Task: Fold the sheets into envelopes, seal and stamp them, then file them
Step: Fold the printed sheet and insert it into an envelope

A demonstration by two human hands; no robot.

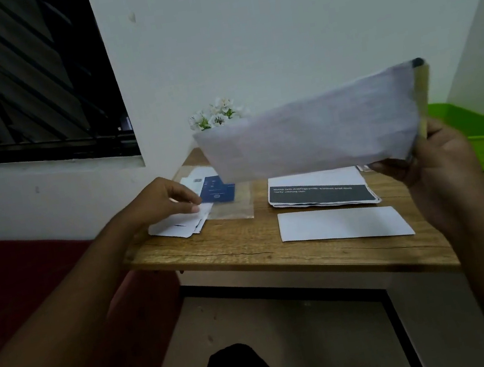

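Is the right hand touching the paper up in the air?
Touching. The head view shows the right hand gripping the lifted paper at its lower right corner.
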